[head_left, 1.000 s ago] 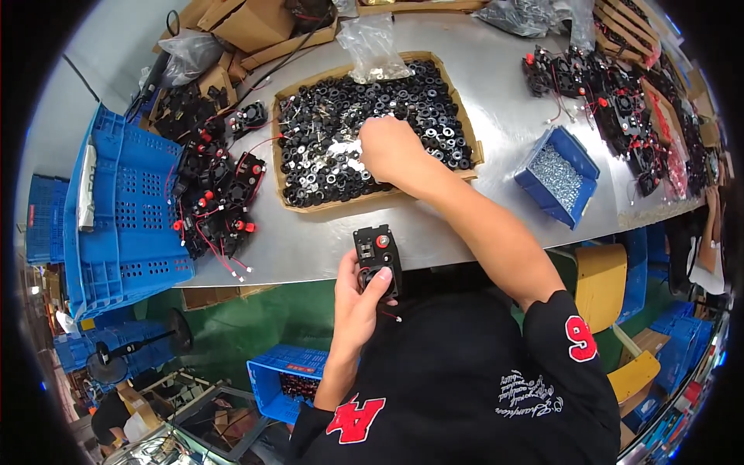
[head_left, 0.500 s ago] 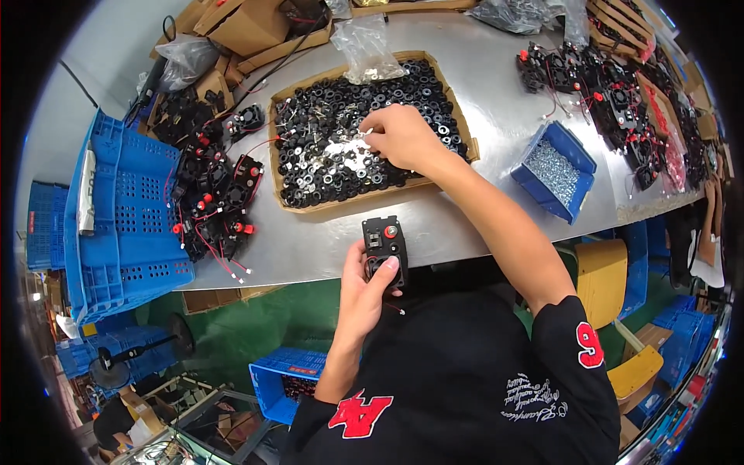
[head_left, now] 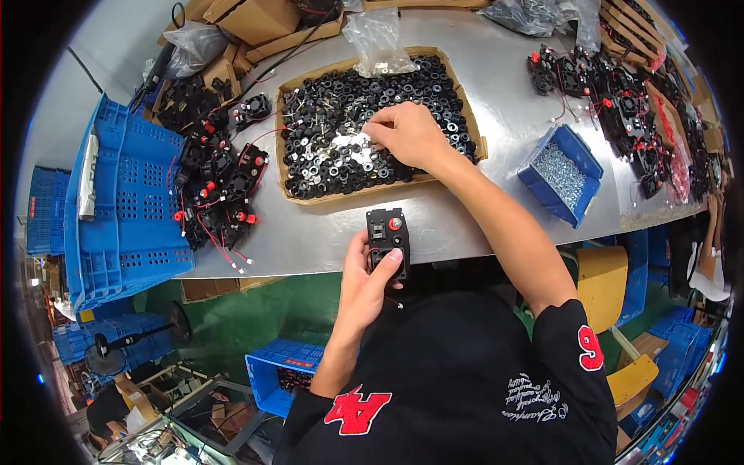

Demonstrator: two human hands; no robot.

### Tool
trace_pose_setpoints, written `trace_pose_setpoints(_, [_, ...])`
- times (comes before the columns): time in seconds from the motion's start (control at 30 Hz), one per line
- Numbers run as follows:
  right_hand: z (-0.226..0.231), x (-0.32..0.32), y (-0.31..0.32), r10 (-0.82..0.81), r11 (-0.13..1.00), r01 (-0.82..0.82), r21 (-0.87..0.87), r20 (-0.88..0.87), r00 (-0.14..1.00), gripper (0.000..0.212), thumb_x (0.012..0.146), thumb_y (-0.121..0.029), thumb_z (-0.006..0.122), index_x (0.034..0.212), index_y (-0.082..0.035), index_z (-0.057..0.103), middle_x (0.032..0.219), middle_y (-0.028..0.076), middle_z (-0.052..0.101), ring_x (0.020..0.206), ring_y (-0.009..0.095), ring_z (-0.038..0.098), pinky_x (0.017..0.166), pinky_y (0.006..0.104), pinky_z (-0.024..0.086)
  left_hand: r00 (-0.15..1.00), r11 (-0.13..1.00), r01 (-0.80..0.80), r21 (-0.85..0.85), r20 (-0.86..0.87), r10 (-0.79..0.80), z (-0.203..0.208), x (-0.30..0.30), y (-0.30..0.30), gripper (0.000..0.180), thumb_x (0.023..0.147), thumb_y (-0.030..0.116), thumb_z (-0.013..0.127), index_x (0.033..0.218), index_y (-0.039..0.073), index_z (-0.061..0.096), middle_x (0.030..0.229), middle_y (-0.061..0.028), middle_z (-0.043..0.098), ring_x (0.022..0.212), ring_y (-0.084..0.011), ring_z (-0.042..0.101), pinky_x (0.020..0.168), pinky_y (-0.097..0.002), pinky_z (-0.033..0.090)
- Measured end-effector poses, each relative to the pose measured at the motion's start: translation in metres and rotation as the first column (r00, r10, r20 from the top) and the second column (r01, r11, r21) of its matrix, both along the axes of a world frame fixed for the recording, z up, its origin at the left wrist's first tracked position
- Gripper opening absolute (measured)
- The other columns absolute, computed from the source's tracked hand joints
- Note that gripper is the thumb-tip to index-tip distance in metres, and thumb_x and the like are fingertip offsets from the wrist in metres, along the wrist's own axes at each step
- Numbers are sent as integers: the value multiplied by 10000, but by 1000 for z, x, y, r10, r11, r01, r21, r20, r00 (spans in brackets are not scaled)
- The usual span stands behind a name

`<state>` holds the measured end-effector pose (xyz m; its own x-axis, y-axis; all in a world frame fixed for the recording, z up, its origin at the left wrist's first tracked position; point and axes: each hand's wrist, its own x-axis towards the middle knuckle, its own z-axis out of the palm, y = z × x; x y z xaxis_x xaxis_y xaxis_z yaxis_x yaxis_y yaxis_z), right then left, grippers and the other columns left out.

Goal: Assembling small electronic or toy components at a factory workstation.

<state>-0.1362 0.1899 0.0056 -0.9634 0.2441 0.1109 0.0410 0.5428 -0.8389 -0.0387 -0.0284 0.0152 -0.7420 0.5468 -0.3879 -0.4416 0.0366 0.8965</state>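
Head view, watched from my remote post. Left hand [head_left: 363, 293] grips a black module [head_left: 387, 232] with a red knob, upright just off the bench edge, thumb across its face. Right hand [head_left: 415, 138] is over the cardboard tray [head_left: 480, 149], fingertips narrowed at the bright small pieces [head_left: 349, 141]; I cannot tell if one is pinched. For clean picking, I'd favour a light fingertip pinch, module steady. Dark rings [head_left: 349, 180] crowd the pieces; a clear bag [head_left: 377, 43] overhangs the tray's far rim. Blue bin [head_left: 546, 200] right; wired assemblies [head_left: 239, 183] left.
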Motion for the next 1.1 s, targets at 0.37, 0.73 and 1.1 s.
trace_pose_setpoints(0.37, [32, 91, -17, 29, 908, -10, -419, 37, 999, 185, 856, -131, 677, 954, 25, 699, 774, 30, 668, 670, 90, 594, 630, 226, 490, 997, 997, -76, 26, -21, 77, 5, 1, -4, 489, 897, 185, 671, 1286, 15, 429, 989, -27, 589, 768, -44, 565, 560, -191, 497])
trace_pose_setpoints(0.73, [14, 165, -30, 40, 481, 144, -865, 186, 982, 147, 855, 3, 675, 990, 60, 667, 934, 131, 690, 847, 182, 684, 770, 323, 597, 997, 994, -8, 107, -73, 16, -3, 5, 18, 496, 881, 118, 680, 1280, -20, 419, 1097, -76, 587, 920, -83, 579, 713, -220, 513])
trace_pose_setpoints(1.1, [12, 167, -25, 47, 586, 141, -798, 207, 977, 157, 863, -15, 680, 1002, 51, 645, 924, 94, 675, 818, 137, 662, 753, 282, 577, 953, 999, 48, 23, -299, -39, -3, 10, 30, 515, 871, 38, 658, 1309, -45, 399, 1211, -129, 567, 1093, -157, 558, 942, -296, 453])
